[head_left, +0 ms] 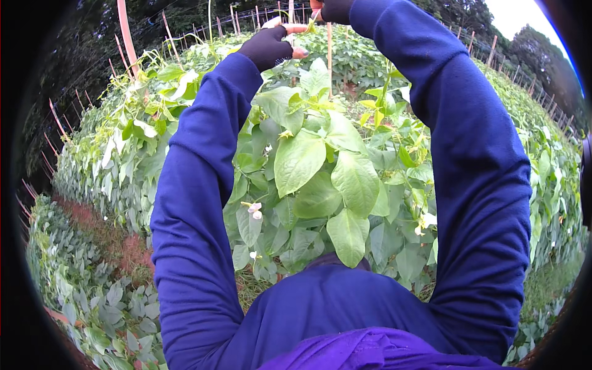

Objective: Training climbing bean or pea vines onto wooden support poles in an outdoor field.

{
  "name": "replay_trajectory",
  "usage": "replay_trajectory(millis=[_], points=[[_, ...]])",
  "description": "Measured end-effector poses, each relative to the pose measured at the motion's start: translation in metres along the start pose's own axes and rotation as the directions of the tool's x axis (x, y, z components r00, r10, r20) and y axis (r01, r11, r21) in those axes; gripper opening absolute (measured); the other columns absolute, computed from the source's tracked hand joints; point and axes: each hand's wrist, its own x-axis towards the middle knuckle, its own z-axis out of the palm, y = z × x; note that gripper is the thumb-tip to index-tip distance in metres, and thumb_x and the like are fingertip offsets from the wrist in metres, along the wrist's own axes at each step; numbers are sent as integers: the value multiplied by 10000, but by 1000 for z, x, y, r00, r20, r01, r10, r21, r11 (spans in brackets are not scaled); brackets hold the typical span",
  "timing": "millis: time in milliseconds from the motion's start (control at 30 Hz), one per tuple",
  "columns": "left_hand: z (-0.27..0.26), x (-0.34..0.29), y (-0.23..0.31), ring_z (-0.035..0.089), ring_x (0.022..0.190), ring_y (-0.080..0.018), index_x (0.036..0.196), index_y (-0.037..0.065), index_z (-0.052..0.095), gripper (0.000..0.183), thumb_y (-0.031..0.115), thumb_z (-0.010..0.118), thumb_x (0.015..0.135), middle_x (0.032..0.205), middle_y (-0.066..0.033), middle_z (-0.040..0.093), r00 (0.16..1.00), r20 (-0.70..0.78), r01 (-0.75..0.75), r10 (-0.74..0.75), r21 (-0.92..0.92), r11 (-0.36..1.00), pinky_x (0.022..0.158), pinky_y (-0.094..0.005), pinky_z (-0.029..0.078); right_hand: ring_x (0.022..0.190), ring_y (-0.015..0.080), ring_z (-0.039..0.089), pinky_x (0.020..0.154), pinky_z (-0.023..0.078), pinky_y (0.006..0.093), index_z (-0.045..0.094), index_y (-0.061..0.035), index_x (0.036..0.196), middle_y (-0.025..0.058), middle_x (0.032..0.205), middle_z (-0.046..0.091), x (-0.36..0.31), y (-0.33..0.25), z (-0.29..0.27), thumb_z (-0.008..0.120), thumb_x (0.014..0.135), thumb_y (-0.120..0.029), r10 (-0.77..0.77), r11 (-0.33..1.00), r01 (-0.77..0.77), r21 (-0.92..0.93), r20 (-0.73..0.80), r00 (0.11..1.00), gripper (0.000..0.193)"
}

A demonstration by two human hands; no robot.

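- Head view, only one here; the left hand (271,47), in a dark glove with bare fingertips, is up near the top of the view, and the right hand (335,10) is across from it, partly cut off by the upper edge
- The thing they're both at is a thin yellow-green shoot (312,26), right between the two sets of fingertips; my guess on why they're so high is that the tender growth sits up there, above the big leaves (300,161) below both hands
- Just below the right hand there's a slim stake (329,58); maybe it's there for the vines to climb
- Left hand's state: thumb parted from the fingers, one finger pointing at the shoot; can't tell if it grips; same for the right, too cropped to say if it's pinching
- Pose: both blue sleeves (200,179) reach up and forward, elbows wide, hands converging; looks like a two-handed fingertip job to me
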Motion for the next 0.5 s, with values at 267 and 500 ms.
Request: replay_trajectory(millis=[267,500], points=[[-43,3,-18,639,891,-90,982,130,629,189,254,647,841,955,1,684,983,-18,156,-185,-460,874,685,-236,387,824,297,660,746,511,378,709,-127,898,122,862,689,3,-4,-16,679,724,-245,-158,976,179,121,-168,973,213],[-38,-18,-29,647,849,-108,970,80,641,177,193,647,834,926,-42,684,950,-84,224,-302,-492,841,678,-234,444,690,159,661,649,533,319,711,-96,876,76,769,691,36,14,-14,709,704,-60,-190,823,169,542,-19,982,176]])
